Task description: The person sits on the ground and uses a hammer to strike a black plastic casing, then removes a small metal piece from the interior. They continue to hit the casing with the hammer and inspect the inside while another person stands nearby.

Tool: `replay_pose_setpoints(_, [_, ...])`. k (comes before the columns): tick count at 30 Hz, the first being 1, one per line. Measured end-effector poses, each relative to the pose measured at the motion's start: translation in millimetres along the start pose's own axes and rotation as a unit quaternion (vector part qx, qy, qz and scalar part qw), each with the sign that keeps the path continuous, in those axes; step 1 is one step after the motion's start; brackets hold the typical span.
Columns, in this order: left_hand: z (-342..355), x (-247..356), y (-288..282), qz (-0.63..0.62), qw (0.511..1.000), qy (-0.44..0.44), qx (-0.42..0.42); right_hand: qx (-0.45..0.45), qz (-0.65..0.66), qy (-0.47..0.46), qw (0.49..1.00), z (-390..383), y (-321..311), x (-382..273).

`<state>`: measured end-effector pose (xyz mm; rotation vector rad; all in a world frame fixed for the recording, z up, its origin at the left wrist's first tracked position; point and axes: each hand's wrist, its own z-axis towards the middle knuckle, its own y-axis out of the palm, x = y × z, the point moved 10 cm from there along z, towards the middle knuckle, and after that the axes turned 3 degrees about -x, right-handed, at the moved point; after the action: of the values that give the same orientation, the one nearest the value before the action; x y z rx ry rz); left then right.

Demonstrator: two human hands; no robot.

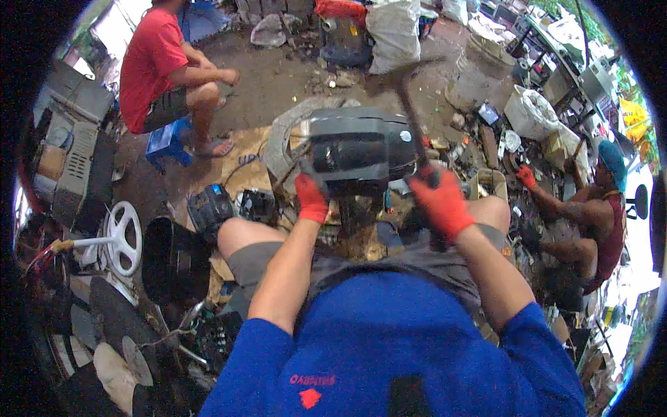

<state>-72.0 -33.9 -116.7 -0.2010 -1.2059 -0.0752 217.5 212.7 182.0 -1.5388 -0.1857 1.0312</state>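
Note:
A black rounded plastic appliance casing (351, 149) lies in front of me between my knees, resting on something I cannot make out clearly. My left hand (311, 197), in a red-orange glove with dark fingertips, is closed at its near left edge, steadying it. In my right hand (442, 203), gloved alike, is the handle of a hammer (411, 115). The dark hammer head is raised beyond the casing's far right side, apart from it and slightly blurred. A grey ring-shaped piece (281, 135) lies partly behind the casing.
On the left, a person in a red shirt (154, 69) sits on a blue stool (167, 144). Another person (597, 215) crouches at right, wearing a red glove. Small black machine parts (210, 203) lie by my left knee, near a white wheel (125, 238). Scrap surrounds a white sack (531, 111).

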Motion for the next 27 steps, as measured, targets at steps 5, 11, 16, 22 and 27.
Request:
replay_pose_setpoints(5, [-12,-13,34,-0.051,0.997,-0.051,-0.004,-0.034,0.271,0.007,0.962,12,-121,-48])
replay_pose_setpoints(11, [-25,-29,30,-0.078,0.993,-0.088,0.016,0.135,0.327,-0.236,0.905,-7,-201,-56])
replay_pose_setpoints(16, [-16,6,35,0.020,0.996,-0.078,-0.040,-0.068,0.065,-0.041,0.995,-30,54,15])
replay_pose_setpoints(22, [8,-6,5,-0.034,0.990,-0.135,0.013,-0.014,0.194,-0.068,0.979,6,-100,-53])
replay_pose_setpoints(27, [6,1,34,0.069,0.997,-0.019,-0.009,0.202,0.163,-0.403,0.877,20,-289,-114])
